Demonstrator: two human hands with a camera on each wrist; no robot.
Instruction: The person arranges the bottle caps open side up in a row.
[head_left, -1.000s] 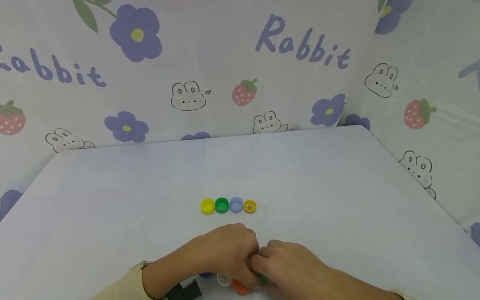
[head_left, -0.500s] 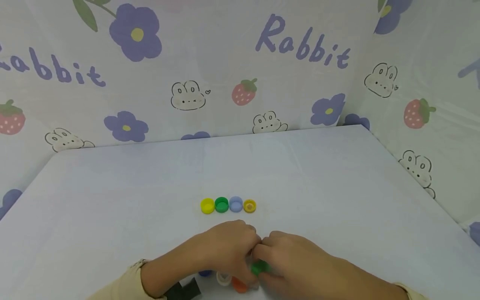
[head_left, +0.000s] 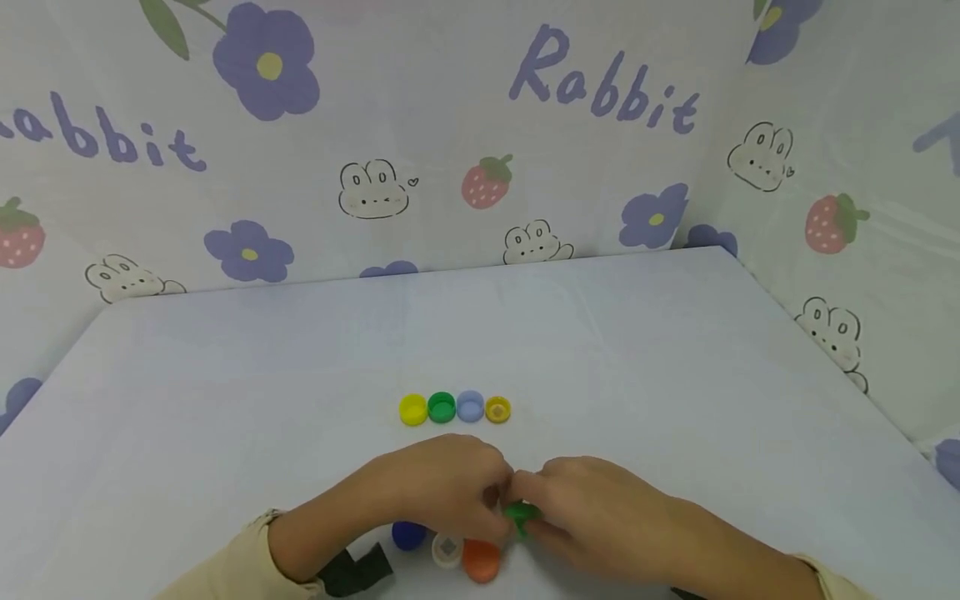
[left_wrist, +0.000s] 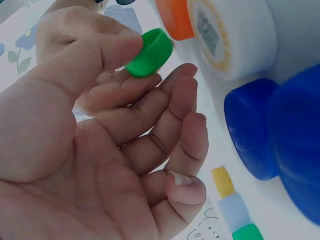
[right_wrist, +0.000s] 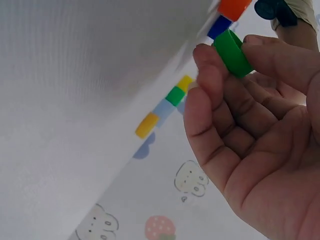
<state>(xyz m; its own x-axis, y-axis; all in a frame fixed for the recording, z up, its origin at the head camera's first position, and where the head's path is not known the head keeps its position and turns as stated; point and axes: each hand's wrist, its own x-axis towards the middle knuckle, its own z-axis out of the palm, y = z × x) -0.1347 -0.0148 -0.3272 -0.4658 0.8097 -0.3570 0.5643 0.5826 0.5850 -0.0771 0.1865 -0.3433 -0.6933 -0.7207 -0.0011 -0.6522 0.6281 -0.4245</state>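
A green bottle cap [head_left: 522,512] is pinched between thumb and fingers of my right hand [head_left: 600,521], its open side showing in the right wrist view. My left hand [head_left: 442,487] is close on the other side, with loosely bent fingers. In the left wrist view, its thumb overlaps the edge of the green cap [left_wrist: 157,52], while the other fingertips stand apart from the cap. Just below the left hand lie a blue cap [head_left: 408,536], a white cap [head_left: 447,550] and an orange cap [head_left: 481,561]. A second blue cap [left_wrist: 300,140] shows in the left wrist view.
Farther back, a row on the white table [head_left: 262,400] has a yellow cap [head_left: 413,410], a green cap [head_left: 442,407], a light blue cap [head_left: 470,407] and a darker yellow cap [head_left: 498,409]. A dark object [head_left: 356,571] is below my left wrist. Rabbit-print cloth [head_left: 420,108] stands behind.
The pinched green cap has come into fuller view, moving away from me and tilting. Both hands have shifted slightly forward, uncovering more of the blue and orange caps. The back row stays in place.
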